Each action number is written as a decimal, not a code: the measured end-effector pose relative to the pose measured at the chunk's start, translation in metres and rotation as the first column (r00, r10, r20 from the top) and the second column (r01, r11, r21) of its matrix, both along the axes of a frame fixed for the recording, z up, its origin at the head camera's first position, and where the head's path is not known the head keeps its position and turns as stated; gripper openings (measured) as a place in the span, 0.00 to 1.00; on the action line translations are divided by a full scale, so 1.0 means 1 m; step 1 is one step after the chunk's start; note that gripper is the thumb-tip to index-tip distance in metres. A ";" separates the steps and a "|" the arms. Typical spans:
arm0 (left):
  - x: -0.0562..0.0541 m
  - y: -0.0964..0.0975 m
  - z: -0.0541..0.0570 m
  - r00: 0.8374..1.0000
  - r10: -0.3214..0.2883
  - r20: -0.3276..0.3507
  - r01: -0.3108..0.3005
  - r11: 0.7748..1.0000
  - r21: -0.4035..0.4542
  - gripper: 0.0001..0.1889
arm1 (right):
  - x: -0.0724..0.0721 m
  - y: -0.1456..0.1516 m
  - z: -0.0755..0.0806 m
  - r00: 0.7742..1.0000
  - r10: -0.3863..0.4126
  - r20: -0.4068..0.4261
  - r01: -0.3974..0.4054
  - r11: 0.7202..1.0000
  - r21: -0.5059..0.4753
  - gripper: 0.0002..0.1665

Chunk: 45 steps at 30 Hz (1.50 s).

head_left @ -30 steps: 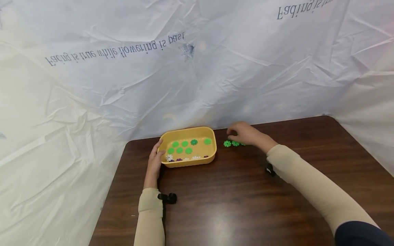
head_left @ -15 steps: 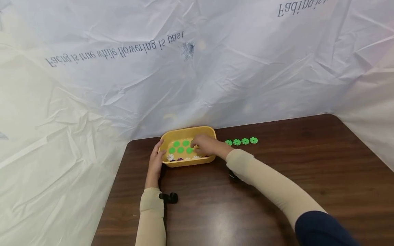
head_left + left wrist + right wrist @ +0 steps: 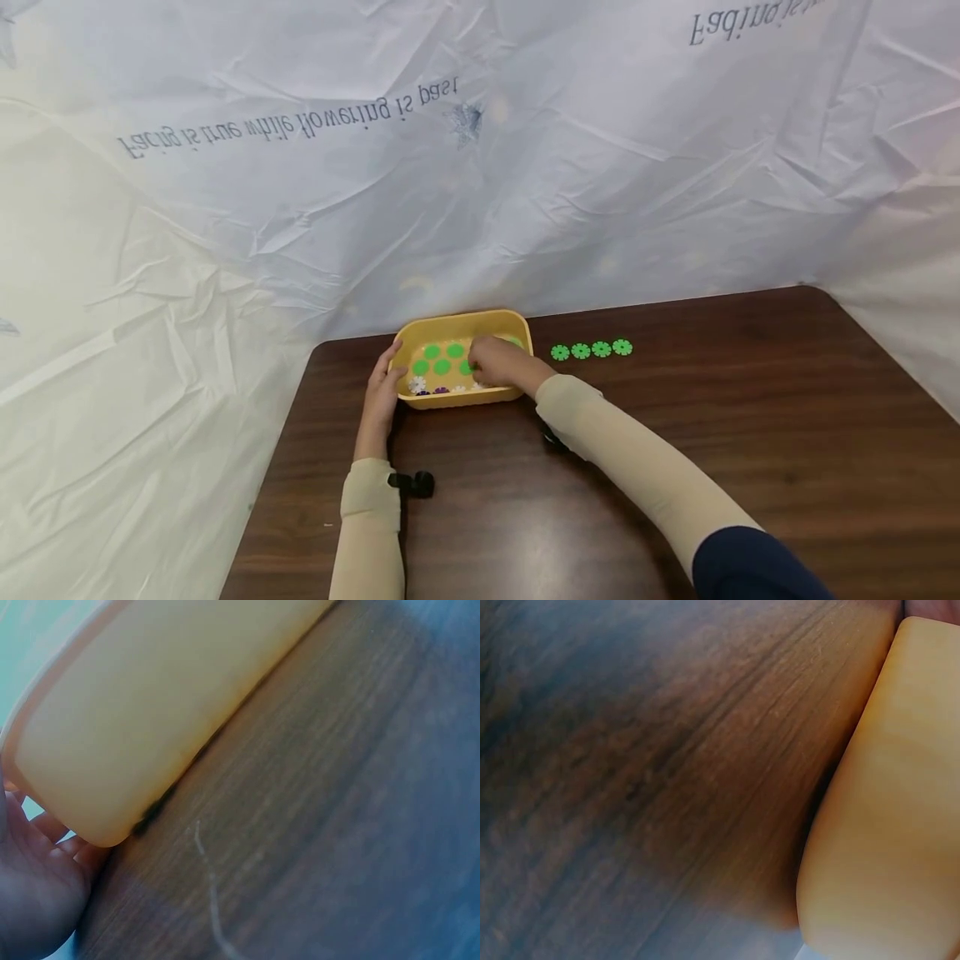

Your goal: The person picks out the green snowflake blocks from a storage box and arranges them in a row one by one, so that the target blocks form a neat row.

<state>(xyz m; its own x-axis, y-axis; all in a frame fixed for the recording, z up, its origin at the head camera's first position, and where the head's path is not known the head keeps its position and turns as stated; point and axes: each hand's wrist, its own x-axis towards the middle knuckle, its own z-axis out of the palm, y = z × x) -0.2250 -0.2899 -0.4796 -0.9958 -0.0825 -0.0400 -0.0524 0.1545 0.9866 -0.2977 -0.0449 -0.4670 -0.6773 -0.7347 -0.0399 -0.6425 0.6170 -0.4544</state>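
A yellow tray sits at the centre of the head view, near the table's far edge. Inside, green flower discs lie apart, with white pieces and purple pieces along its near side. The right hand reaches over the tray's right side, knuckles up, fingers bent down into it; whether they pinch a piece cannot be told. Discs lie just left of the fingertips. The left hand grips the tray's left end, thumb over the rim; the left wrist view has this hand at lower left, beside the tray's outer wall. Right of the tray, four green discs form a row on the brown table. A pale cloth with upside-down lettering fills the upper frame.
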 end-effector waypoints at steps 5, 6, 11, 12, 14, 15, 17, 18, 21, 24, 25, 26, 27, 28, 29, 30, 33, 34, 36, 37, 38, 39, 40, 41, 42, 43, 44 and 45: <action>0.000 0.002 -0.001 1.000 -0.010 -0.004 0.010 1.000 -0.009 0.30 | 0.001 0.001 -0.003 0.997 -0.080 0.014 0.080 0.997 0.002 0.33; 0.000 0.002 -0.001 1.000 -0.011 -0.006 0.011 1.000 -0.009 0.30 | 0.000 0.001 -0.003 0.995 -0.097 0.010 0.097 0.995 0.004 0.33; -0.002 0.002 0.000 1.000 -0.001 -0.006 0.001 1.000 0.012 0.30 | -0.001 -0.001 -0.003 0.992 -0.128 -0.018 0.128 0.991 0.027 0.31; -0.002 0.001 0.000 1.000 0.002 -0.005 -0.002 1.000 0.018 0.30 | -0.001 -0.001 -0.004 0.992 -0.123 -0.025 0.123 0.992 0.025 0.30; -0.001 0.001 0.000 1.000 0.007 0.002 -0.007 1.000 0.023 0.30 | -0.001 -0.002 -0.004 0.994 -0.109 -0.030 0.110 0.994 0.029 0.26; -0.001 0.001 0.000 1.000 0.007 0.002 -0.007 1.000 0.027 0.30 | -0.001 -0.002 -0.004 0.994 -0.102 -0.032 0.103 0.994 0.026 0.24; -0.001 0.001 0.000 1.000 0.006 0.002 -0.006 1.000 0.024 0.30 | -0.001 -0.002 -0.005 0.995 -0.090 -0.037 0.091 0.995 0.031 0.16; -0.001 0.001 0.000 1.000 0.005 0.003 -0.005 1.000 0.020 0.30 | -0.001 -0.002 -0.005 0.996 -0.086 -0.033 0.087 0.996 0.035 0.10; -0.002 0.001 0.000 1.000 0.000 0.004 0.000 1.000 0.010 0.30 | -0.001 -0.002 -0.005 0.997 -0.075 -0.019 0.076 0.996 0.046 0.10; -0.002 0.001 0.001 1.000 0.003 0.005 -0.003 1.000 0.007 0.30 | -0.001 -0.002 -0.004 0.998 -0.065 -0.010 0.065 0.997 0.041 0.18; -0.002 0.001 0.001 1.000 0.005 0.005 -0.005 1.000 0.008 0.30 | -0.001 -0.002 -0.004 0.998 -0.061 -0.010 0.062 0.997 0.036 0.19; -0.003 0.001 0.001 1.000 0.007 0.004 -0.007 1.000 0.009 0.30 | -0.001 -0.002 -0.004 0.998 -0.058 -0.010 0.058 0.998 0.032 0.20; -0.003 0.001 0.001 1.000 0.009 0.003 -0.009 1.000 0.010 0.30 | -0.001 -0.002 -0.004 0.998 -0.055 -0.011 0.055 0.998 0.031 0.19; -0.003 0.001 0.001 1.000 0.010 0.004 -0.010 1.000 0.010 0.30 | -0.001 -0.002 -0.004 0.999 -0.051 -0.014 0.051 0.998 0.029 0.19; -0.002 0.001 0.001 1.000 0.011 0.005 -0.011 1.000 0.011 0.30 | -0.001 -0.003 -0.004 0.999 -0.049 -0.015 0.049 0.998 0.029 0.19; -0.002 0.001 0.001 1.000 0.011 0.006 -0.011 1.000 0.010 0.30 | -0.001 -0.003 -0.005 0.999 -0.048 -0.013 0.048 0.998 0.028 0.18; -0.002 0.000 0.001 1.000 0.012 0.007 -0.012 1.000 0.005 0.30 | -0.001 -0.003 -0.005 0.999 -0.047 -0.008 0.047 0.999 0.023 0.17; -0.002 0.000 0.001 1.000 0.012 0.007 -0.012 1.000 0.004 0.30 | -0.001 -0.003 -0.006 0.999 -0.048 -0.008 0.048 0.999 0.020 0.17; -0.002 0.000 0.001 1.000 0.012 0.007 -0.012 1.000 0.002 0.30 | -0.001 -0.003 -0.006 0.999 -0.050 -0.007 0.050 0.999 0.013 0.17; -0.002 0.000 0.001 1.000 0.013 0.007 -0.013 1.000 0.002 0.30 | -0.001 -0.002 -0.006 0.999 -0.049 -0.009 0.050 0.999 0.009 0.17; -0.002 0.000 0.001 1.000 0.013 0.007 -0.013 1.000 0.001 0.30 | -0.002 -0.003 -0.006 0.999 -0.050 -0.011 0.050 0.999 0.007 0.16; -0.002 0.000 0.001 1.000 0.015 0.006 -0.015 1.000 0.002 0.30 | -0.002 -0.003 -0.006 0.999 -0.050 -0.015 0.050 0.999 0.008 0.16; -0.002 0.000 0.001 1.000 0.016 0.006 -0.016 1.000 0.001 0.30 | -0.002 -0.003 -0.006 0.999 -0.050 -0.019 0.051 0.999 0.007 0.16; -0.002 0.001 0.001 1.000 0.017 0.004 -0.017 1.000 0.001 0.30 | -0.002 -0.002 -0.006 0.999 -0.051 -0.018 0.051 0.999 0.006 0.16; -0.002 0.001 0.001 1.000 0.018 0.004 -0.018 1.000 0.002 0.30 | -0.002 -0.002 -0.006 0.998 -0.052 -0.018 0.052 0.999 0.006 0.16; -0.002 0.001 0.001 1.000 0.019 0.003 -0.019 1.000 0.001 0.30 | -0.002 -0.002 -0.006 0.998 -0.053 -0.016 0.054 0.999 0.004 0.16; -0.002 0.001 0.001 1.000 0.019 0.002 -0.019 1.000 0.002 0.30 | -0.002 -0.002 -0.006 0.998 -0.054 -0.012 0.054 0.999 0.006 0.16; -0.002 0.001 0.001 1.000 0.018 0.003 -0.018 1.000 0.002 0.30 | -0.002 -0.002 -0.006 0.998 -0.055 -0.009 0.055 0.998 0.006 0.15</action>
<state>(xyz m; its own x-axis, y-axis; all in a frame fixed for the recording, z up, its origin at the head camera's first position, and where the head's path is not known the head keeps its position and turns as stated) -0.2267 -0.2888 -0.4788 -0.9940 -0.1004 -0.0433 -0.0583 0.1519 0.9867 -0.2993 -0.0470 -0.4727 -0.7172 -0.6958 -0.0381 -0.6115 0.6546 -0.4445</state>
